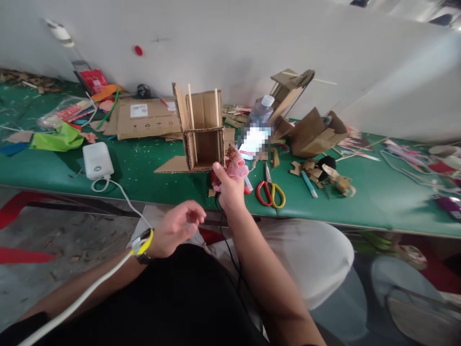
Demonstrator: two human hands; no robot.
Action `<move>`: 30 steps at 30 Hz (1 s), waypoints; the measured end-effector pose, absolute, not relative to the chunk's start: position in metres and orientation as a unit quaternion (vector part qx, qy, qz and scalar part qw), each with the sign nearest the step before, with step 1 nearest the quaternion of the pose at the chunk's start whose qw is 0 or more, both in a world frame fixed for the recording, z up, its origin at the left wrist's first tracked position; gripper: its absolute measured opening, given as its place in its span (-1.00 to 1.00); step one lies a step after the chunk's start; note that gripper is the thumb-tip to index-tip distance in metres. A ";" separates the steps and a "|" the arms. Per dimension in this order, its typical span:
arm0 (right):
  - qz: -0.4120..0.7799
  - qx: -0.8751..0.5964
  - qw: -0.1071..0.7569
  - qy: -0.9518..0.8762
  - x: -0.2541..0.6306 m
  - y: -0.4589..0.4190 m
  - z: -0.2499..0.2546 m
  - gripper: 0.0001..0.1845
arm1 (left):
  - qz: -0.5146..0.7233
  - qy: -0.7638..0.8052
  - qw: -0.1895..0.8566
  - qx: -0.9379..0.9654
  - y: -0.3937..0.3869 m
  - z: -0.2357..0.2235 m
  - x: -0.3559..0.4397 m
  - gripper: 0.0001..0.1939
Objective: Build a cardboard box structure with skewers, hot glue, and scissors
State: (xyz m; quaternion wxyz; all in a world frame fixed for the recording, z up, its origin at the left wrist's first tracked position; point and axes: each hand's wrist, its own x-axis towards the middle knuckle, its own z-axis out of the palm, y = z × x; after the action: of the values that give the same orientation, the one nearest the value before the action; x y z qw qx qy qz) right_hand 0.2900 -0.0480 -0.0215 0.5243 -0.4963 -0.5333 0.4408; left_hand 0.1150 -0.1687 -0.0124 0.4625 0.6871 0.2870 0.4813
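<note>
My right hand (pixel 227 187) is closed around a pink glue gun (pixel 236 168) at the front edge of the green table (pixel 151 168). The gun's tip points toward the lower right corner of an open cardboard box (pixel 202 139) with two wooden sticks standing in it. My left hand (pixel 176 227) hovers below the table edge over my lap, fingers loosely curled and apart, holding nothing. A yellow-banded watch and a white cable sit at its wrist.
Red-and-yellow scissors (pixel 270 192) and a blue pen (pixel 309 184) lie right of the gun. A white power bank (pixel 97 160) lies left. Cardboard scraps (pixel 313 132), a water bottle (pixel 262 111), a flat carton (pixel 146 117) and coloured paper (pixel 57 139) crowd the table.
</note>
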 end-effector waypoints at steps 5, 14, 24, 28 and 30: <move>0.422 -0.466 0.533 -0.567 0.293 -0.042 -0.036 -0.10 | 0.313 0.177 0.470 0.806 -0.177 0.002 0.104 -0.50; 0.415 -0.466 0.560 -0.545 0.291 -0.040 -0.039 -0.06 | 0.323 0.272 0.142 0.895 -0.147 -0.003 0.075 -0.85; 0.403 -0.474 0.536 -0.572 0.293 -0.042 -0.038 -0.15 | 0.238 0.178 0.064 0.953 -0.152 -0.029 0.067 -0.66; 0.416 -0.464 0.546 -0.560 0.294 -0.042 -0.037 -0.13 | 0.221 0.207 0.118 0.946 -0.156 -0.065 0.053 -0.69; 0.418 -0.456 0.565 -0.546 0.293 -0.042 -0.035 -0.12 | 0.242 0.251 0.216 0.912 -0.161 -0.079 0.048 -0.76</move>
State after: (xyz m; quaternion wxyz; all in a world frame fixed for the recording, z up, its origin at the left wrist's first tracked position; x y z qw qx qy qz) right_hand 0.2934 -0.0419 -0.0353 0.5652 -0.4565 -0.5457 0.4176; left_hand 0.0485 -0.1608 -0.0793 0.2162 0.9121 0.2506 0.2418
